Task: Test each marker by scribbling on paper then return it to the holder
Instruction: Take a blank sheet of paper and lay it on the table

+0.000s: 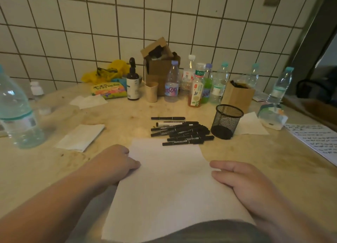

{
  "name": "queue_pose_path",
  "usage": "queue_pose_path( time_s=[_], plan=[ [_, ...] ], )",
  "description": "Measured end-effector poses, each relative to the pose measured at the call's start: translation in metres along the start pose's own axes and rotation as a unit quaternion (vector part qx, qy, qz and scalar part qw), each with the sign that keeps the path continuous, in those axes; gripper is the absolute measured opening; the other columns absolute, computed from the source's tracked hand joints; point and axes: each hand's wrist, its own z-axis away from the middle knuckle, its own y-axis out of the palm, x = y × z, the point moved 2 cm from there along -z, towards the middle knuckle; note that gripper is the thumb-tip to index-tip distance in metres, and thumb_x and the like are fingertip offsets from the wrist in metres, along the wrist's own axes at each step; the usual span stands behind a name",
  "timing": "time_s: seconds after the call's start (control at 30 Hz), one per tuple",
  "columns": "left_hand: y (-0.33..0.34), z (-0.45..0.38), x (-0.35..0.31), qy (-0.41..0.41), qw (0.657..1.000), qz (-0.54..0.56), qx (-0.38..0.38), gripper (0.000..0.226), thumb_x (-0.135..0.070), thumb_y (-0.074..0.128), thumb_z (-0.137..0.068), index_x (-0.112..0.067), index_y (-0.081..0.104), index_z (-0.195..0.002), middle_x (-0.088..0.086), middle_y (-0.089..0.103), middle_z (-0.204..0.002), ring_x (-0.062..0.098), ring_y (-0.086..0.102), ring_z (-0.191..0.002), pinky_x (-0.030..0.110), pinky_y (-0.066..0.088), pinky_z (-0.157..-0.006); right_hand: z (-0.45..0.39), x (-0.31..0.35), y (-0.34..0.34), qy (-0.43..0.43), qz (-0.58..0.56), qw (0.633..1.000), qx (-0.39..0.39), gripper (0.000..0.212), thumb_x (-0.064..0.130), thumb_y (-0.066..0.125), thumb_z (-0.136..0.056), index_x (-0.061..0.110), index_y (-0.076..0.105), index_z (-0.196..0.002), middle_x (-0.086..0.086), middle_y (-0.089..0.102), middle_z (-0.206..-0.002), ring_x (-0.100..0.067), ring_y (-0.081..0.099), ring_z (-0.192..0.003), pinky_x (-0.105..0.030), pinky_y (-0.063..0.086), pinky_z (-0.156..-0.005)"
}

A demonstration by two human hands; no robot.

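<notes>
A blank sheet of paper (169,184) lay in the lower centre of the frame on the worktop (255,157), unmarked as far as could be seen. The left hand (116,162) rested at the sheet's left edge with its fingers (135,164) partly curled and touching the paper, gripping nothing; the right hand (244,182) lay on the right edge, fingers straight and relaxed, pressing the sheet flat. Just above the paper's top edge, at mid-frame, a loose pile of black markers (182,131) lay on the worktop, the nearest one touching or overlapping the sheet's top edge. The mesh holder (227,121) stood upright just right of the pile and looked empty. Testing seemed not yet begun. To do the step well, the left hand would best keep the sheet pinned while the right picked the nearest marker (184,142), so the pile stayed undisturbed. The cap should come off cleanly, a short scribble go near one corner to save space for the rest, and the cap be snapped back before the marker dropped into the holder.
</notes>
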Motion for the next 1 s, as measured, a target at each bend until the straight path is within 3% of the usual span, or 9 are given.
queue_pose_path(
  time_s=[0.13, 0.27, 0.4, 0.53, 0.63, 0.73, 0.8, 0.93, 1.0],
  plan=[
    [0.007, -0.017, -0.013, -0.002, 0.996, -0.088, -0.025, 0.057, -0.030, 0.068, -0.087, -0.028, 0.045, -0.139, 0.006, 0.066, -0.104, 0.019, 0.067, -0.071, 0.024, 0.048, -0.046, -0.024, 0.011, 0.001, -0.025, 0.071, 0.997, -0.008, 0.035, 0.012, 0.068, -0.092, 0.016, 0.069, -0.127, 0.006, 0.070, -0.110, -0.001, 0.071, -0.067, -0.011, 0.047, -0.050],
    [0.016, -0.028, -0.022, 0.049, 0.982, -0.183, -0.020, 0.056, -0.034, 0.060, -0.093, -0.035, 0.038, -0.145, 0.001, 0.054, -0.132, 0.019, 0.062, -0.091, 0.023, 0.048, -0.060, -0.042, 0.015, 0.001, -0.077, 0.195, 0.978, -0.020, 0.040, 0.027, 0.069, -0.091, 0.031, 0.065, -0.131, 0.004, 0.061, -0.139, -0.004, 0.059, -0.107, -0.024, 0.047, -0.087],
    [0.017, -0.042, -0.031, 0.066, 0.973, -0.221, 0.021, 0.050, -0.032, 0.061, -0.092, -0.037, 0.043, -0.139, -0.004, 0.052, -0.131, 0.016, 0.067, -0.069, 0.023, 0.055, -0.047, -0.050, 0.016, -0.004, -0.092, 0.233, 0.968, -0.015, 0.038, 0.031, 0.066, -0.094, 0.034, 0.064, -0.132, 0.009, 0.063, -0.131, -0.005, 0.055, -0.111, -0.026, 0.043, -0.085],
    [0.015, -0.055, -0.038, 0.059, 0.966, -0.241, 0.072, 0.040, -0.020, 0.060, -0.085, -0.037, 0.057, -0.121, 0.004, 0.070, -0.080, 0.021, 0.065, -0.042, 0.020, 0.048, -0.043, -0.053, 0.013, -0.023, -0.119, 0.235, 0.965, -0.009, 0.031, 0.021, 0.054, -0.100, 0.040, 0.066, -0.120, 0.014, 0.079, -0.092, -0.007, 0.071, -0.074, -0.036, 0.053, -0.079],
    [0.013, -0.060, -0.039, 0.076, 0.966, -0.238, 0.061, 0.030, -0.020, 0.059, -0.086, -0.035, 0.063, -0.111, 0.005, 0.069, -0.064, 0.019, 0.061, -0.039, 0.021, 0.048, -0.042, -0.052, 0.002, -0.040, -0.165, 0.320, 0.933, 0.005, 0.060, -0.002, 0.053, -0.094, 0.050, 0.061, -0.123, 0.021, 0.074, -0.101, -0.011, 0.063, -0.068, -0.040, 0.053, -0.075],
    [0.012, -0.071, -0.033, 0.125, 0.962, -0.241, 0.040, 0.015, -0.029, 0.059, -0.089, -0.037, 0.069, -0.096, -0.002, 0.074, -0.090, 0.010, 0.068, -0.050, 0.023, 0.049, -0.055, -0.051, -0.005, -0.050, -0.184, 0.401, 0.896, 0.047, 0.066, 0.004, 0.068, -0.089, 0.062, 0.057, -0.117, 0.033, 0.064, -0.111, -0.010, 0.057, -0.083, -0.028, 0.051, -0.073],
    [0.011, -0.077, -0.028, 0.156, 0.958, -0.242, 0.018, 0.015, -0.031, 0.060, -0.090, -0.041, 0.071, -0.090, -0.015, 0.068, -0.105, 0.001, 0.065, -0.074, 0.017, 0.043, -0.066, -0.052, -0.005, -0.053, -0.196, 0.429, 0.879, 0.072, 0.059, 0.014, 0.074, -0.088, 0.062, 0.057, -0.117, 0.036, 0.059, -0.113, -0.001, 0.055, -0.098, -0.020, 0.046, -0.078],
    [0.013, -0.081, -0.023, 0.185, 0.951, -0.248, -0.010, 0.011, -0.039, 0.061, -0.090, -0.040, 0.072, -0.090, -0.027, 0.059, -0.094, -0.008, 0.052, -0.075, 0.010, 0.033, -0.062, -0.059, -0.007, -0.056, -0.239, 0.492, 0.829, 0.112, 0.041, 0.026, 0.076, -0.087, 0.055, 0.063, -0.112, 0.033, 0.056, -0.113, 0.002, 0.050, -0.112, -0.018, 0.043, -0.085],
    [0.016, -0.082, -0.021, 0.197, 0.949, -0.246, -0.021, 0.012, -0.042, 0.060, -0.090, -0.039, 0.072, -0.090, -0.029, 0.062, -0.092, -0.009, 0.054, -0.083, 0.013, 0.037, -0.067, -0.066, -0.008, -0.064, -0.254, 0.493, 0.830, 0.063, 0.041, 0.021, 0.078, -0.085, 0.053, 0.063, -0.104, 0.033, 0.055, -0.112, 0.003, 0.050, -0.107, -0.014, 0.040, -0.083]
  ],
)
